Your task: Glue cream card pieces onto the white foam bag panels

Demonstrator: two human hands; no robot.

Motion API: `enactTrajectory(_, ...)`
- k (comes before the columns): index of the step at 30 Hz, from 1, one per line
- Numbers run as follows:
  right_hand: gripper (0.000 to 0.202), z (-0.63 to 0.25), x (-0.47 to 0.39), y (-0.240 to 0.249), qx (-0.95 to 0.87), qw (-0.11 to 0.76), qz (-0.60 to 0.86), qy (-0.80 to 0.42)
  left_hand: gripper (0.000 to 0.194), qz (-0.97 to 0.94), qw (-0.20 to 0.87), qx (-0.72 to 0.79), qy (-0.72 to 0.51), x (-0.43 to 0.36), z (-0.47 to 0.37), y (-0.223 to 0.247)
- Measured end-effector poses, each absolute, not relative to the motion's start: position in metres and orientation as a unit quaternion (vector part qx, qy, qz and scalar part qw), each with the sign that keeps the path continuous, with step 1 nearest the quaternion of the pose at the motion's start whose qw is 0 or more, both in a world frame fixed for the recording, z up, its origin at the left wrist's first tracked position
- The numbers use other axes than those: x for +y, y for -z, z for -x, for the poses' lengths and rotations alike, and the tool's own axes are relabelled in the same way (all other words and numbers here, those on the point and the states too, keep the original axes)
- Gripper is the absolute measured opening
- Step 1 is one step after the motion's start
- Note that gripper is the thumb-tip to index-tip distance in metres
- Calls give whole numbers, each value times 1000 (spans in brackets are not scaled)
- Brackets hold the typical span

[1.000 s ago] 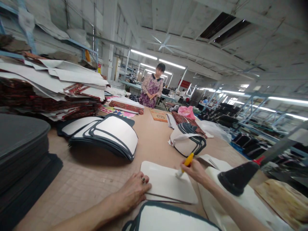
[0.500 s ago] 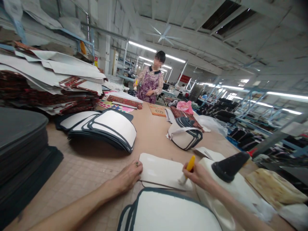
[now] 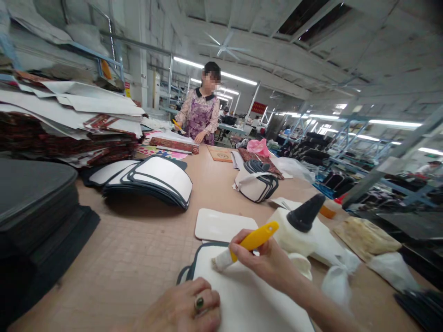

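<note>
My right hand [image 3: 268,260] grips a yellow-handled glue brush [image 3: 242,246], its white tip touching the near white panel with a dark border [image 3: 242,295] at the table's front edge. My left hand [image 3: 183,309], a ring on one finger, lies on that panel's near left corner. Just beyond lies a plain white panel [image 3: 221,224] flat on the table. A white glue bottle with a black cone nozzle [image 3: 304,226] lies to the right of my right hand.
A stack of dark-bordered white panels [image 3: 152,182] lies left of centre, another bundle [image 3: 256,184] farther back. Dark foam sheets [image 3: 31,203] pile at the left, patterned fabric and paper [image 3: 69,124] behind. A person in a purple top [image 3: 200,115] stands at the table's far end.
Both hands have drawn back from the plain white panel to the bordered panel nearest me. The brush now touches the near panel. The far person has stepped closer to the table.
</note>
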State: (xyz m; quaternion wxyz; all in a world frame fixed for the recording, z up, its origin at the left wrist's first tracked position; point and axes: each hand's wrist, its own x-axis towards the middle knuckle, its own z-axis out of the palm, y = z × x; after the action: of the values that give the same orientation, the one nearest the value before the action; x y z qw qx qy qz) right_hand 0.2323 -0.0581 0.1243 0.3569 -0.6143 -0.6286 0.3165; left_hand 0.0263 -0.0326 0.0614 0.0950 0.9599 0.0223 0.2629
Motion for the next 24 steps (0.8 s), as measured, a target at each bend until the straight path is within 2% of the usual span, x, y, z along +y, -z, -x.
enactTrajectory(3, 22, -277, -88, -125, -560, 371, 699, -246, 20, -957, 152, 35, -243, -32, -23, -65)
enactTrajectory(6, 28, -318, -124, -133, -479, 379, 774, -167, 23, -940, 266, 117, -176, -31, -16, -76)
enactTrajectory(9, 27, -299, -136, -139, -457, 416, 774, -138, 23, -900, 331, 171, -224, -25, -15, -73)
enactTrajectory(12, 19, -241, -121, -140, -513, 443, 703, -213, 26, -882, 339, 191, -266, -18, -19, -62)
enactTrajectory(16, 15, -220, -114, -135, -573, 369, 668, -298, 27, -886, 342, 192, -246, -19, -18, -55)
enactTrajectory(18, 14, -253, -130, -131, -547, 349, 714, -264, 26, -886, 347, 189, -243, -21, -16, -57)
enactTrajectory(21, 21, -318, -165, -126, -467, 391, 776, -164, 23, -888, 361, 171, -226, -9, -16, -63)
enactTrajectory(24, 29, -354, -178, -125, -409, 415, 802, -135, 20, -889, 349, 205, -216, 29, -27, -58)
